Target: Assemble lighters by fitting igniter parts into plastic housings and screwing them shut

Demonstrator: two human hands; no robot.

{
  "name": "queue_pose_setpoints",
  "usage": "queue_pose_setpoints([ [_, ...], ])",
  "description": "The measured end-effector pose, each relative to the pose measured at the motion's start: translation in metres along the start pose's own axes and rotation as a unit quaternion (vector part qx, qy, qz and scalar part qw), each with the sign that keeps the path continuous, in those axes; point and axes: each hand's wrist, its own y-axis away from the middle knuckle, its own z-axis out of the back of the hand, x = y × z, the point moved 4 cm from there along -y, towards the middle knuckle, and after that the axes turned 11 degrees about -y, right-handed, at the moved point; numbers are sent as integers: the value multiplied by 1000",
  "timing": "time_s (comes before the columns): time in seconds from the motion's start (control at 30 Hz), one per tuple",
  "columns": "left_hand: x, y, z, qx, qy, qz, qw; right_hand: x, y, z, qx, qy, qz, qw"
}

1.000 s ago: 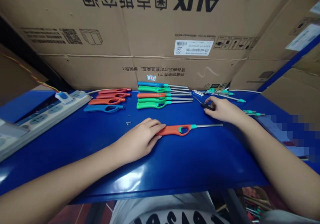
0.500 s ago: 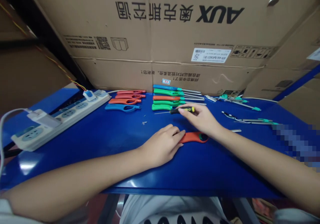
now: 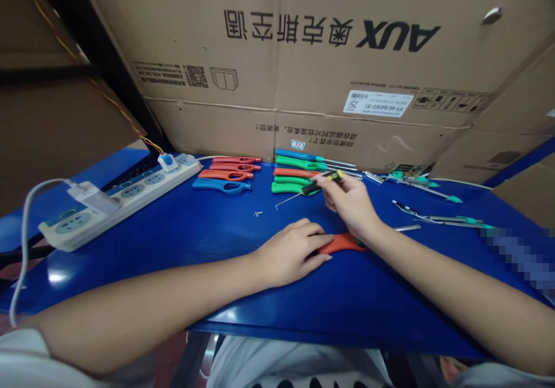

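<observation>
My left hand (image 3: 291,253) lies on the table with its fingers around the near end of an orange stick lighter (image 3: 344,242). A thin metal tube (image 3: 407,228) shows beyond my right wrist, in line with that lighter. My right hand (image 3: 349,203) grips a screwdriver (image 3: 310,188) by its black and yellow handle, above the lighter. The screwdriver's thin shaft slants down to the left. At its tip there seems to be a tiny piece, too small to make out surely. Left of the tip, several small screws (image 3: 258,213) lie on the table.
Red, orange and blue lighter shells (image 3: 229,175) lie in a row at the back. Beside them are lighters with metal tubes (image 3: 299,161). Loose tube parts (image 3: 459,221) lie on the right. A power strip (image 3: 130,200) runs along the left, before a cardboard wall (image 3: 312,76).
The screwdriver has tilted, its tip lower and close to the small screws. My left hand still holds the orange lighter. The whole view has shifted a little.
</observation>
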Motion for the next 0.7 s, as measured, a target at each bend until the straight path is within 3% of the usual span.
queue_pose_setpoints([
  [0.1,0,-3,-2,-5,25,-12,1000,19,4,19,-56,-74,8,996],
  [0.33,-3,-4,2,-24,91,12,996,42,17,49,-77,-110,16,991],
  [0.53,2,0,9,-133,194,126,964,35,22,49,-66,-131,-17,989],
  [0.7,1,1,15,-163,220,160,948,30,22,48,-51,-146,-24,988],
])
